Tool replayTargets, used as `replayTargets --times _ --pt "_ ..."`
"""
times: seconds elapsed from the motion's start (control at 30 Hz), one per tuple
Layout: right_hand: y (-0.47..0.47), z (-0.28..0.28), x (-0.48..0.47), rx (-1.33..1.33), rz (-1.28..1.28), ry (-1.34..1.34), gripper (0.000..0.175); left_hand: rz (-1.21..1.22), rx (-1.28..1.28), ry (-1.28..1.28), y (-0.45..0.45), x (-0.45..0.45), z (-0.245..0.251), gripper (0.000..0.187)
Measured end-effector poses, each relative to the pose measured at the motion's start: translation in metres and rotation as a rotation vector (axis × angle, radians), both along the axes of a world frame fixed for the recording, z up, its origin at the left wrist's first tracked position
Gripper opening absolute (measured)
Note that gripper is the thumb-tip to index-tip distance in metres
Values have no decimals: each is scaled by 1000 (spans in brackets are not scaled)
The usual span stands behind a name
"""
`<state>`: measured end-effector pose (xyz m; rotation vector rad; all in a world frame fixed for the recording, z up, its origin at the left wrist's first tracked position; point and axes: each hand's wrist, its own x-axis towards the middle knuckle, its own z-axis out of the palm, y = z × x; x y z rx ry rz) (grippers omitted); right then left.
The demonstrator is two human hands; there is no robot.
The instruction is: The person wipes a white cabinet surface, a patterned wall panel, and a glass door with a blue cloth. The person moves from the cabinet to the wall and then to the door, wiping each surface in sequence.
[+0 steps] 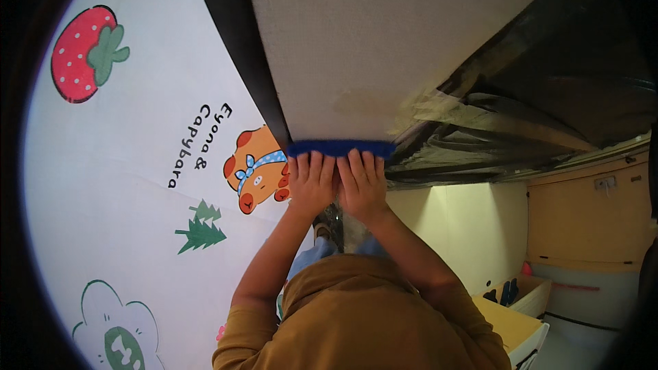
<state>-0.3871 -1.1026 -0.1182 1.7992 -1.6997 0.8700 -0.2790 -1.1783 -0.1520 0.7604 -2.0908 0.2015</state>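
Note:
A long grey fabric-like surface [360, 51] stretches away before me, with a blue strip [342, 148] across its near end. My left hand [311, 177] rests its fingertips on the left half of the blue strip. Beside it, my right hand [363, 177] has its fingers on the strip's right half. Both palms face down and the thumbs are hidden between the hands, so how firmly they hold the strip is hard to see. A pale, worn stain marks the grey surface just beyond the strip.
White fabric with printed cartoons [154, 139] fills the left side, beside a dark band [241, 36]. Crumpled dark sheeting [493, 128] lies to the right. A wooden cabinet [586, 216] and an open drawer or box [534, 295] with dark items stand at lower right.

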Motion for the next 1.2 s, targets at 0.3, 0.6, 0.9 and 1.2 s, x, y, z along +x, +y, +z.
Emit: replayTargets --times 0.3,0.6,0.9,1.2 --pt "-4 -55 -4 99 9 60 32 -80 84 -139 -2 8 -48 29" --pt "5 -12 1 123 -27 38 44 -30 46 40 3 3 1 32" --pt "-2 -76 6 312 91 157 42 51 292 -75 14 12 -83 39" --pt "4 -59 -1 204 93 126 44 128 158 148 25 -1 -65 49"
